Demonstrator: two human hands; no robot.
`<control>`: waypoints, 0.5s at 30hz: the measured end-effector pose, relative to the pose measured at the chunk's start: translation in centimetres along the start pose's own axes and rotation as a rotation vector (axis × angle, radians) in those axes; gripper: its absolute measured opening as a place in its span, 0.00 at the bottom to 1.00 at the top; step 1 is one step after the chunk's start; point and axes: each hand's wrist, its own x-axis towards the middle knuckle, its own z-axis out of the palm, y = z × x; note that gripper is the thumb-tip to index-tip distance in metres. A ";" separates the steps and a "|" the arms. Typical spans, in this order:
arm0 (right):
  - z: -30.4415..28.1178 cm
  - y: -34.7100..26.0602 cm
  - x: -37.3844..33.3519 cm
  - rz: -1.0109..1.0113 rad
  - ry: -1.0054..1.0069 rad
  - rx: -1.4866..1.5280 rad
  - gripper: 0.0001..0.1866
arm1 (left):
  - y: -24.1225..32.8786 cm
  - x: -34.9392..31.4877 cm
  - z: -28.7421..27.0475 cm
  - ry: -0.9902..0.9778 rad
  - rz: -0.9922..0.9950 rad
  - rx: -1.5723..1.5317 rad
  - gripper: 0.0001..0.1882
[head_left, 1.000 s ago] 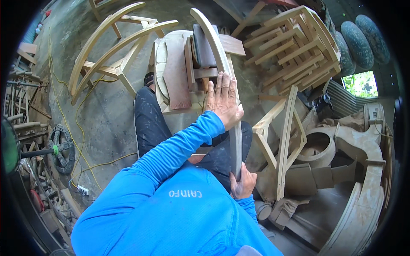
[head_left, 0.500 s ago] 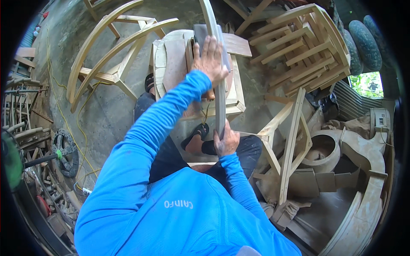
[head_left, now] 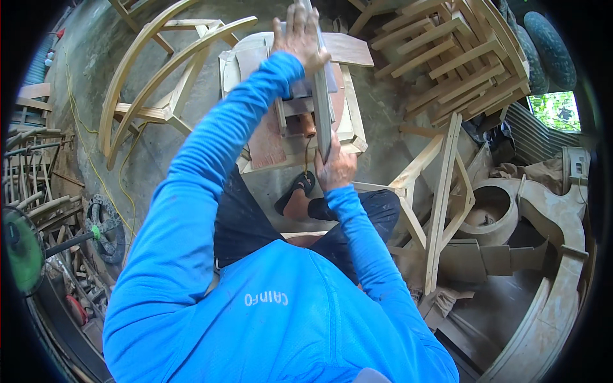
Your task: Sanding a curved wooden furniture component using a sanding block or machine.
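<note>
A long, narrow wooden strip (head_left: 322,110) stands on edge above a wooden bench (head_left: 355,137), pointing away from me. My left hand (head_left: 300,41) lies flat on its far part, fingers stretched out and apart, pressing rather than wrapped round. Closer to my body, my right hand (head_left: 336,167) is closed round the near end, thumb along the side. Beneath the strip, a grey plate (head_left: 296,107) sits in an opening of the bench top. An orange-brown cylindrical part (head_left: 308,125) shows there, with a cord hanging below. The strip and my left hand hide the rest of it.
A curved wooden chair frame (head_left: 167,113) stands to the left, a yellow cord (head_left: 81,121) beside it. Stacked wooden frames (head_left: 456,60) fill the far right. An angled wooden frame (head_left: 440,210) leans near my right knee. A wheel (head_left: 105,228) stands at left.
Both hands have moved away from me and slightly left, carrying the strip along. More of the orange-brown part and the bench's near side shows now. The head view has shifted a little.
</note>
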 end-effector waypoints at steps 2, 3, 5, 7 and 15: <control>-0.7 1.0 -4.9 0.041 -0.087 -0.022 0.37 | 2.3 -4.3 0.3 -0.048 0.009 -0.037 0.52; -1.2 1.1 -7.1 0.032 -0.084 -0.011 0.38 | 3.2 -6.5 0.1 -0.099 0.009 -0.076 0.53; -3.3 0.9 -10.4 0.019 -0.073 0.004 0.39 | 4.7 -10.1 0.0 -0.123 -0.013 -0.097 0.54; -6.3 0.3 -13.0 0.052 -0.180 -0.031 0.41 | 6.2 -13.1 -0.4 -0.150 -0.032 -0.127 0.54; -7.9 -0.8 -15.3 0.088 -0.142 -0.039 0.39 | 7.1 -15.9 -1.2 -0.154 -0.068 -0.257 0.52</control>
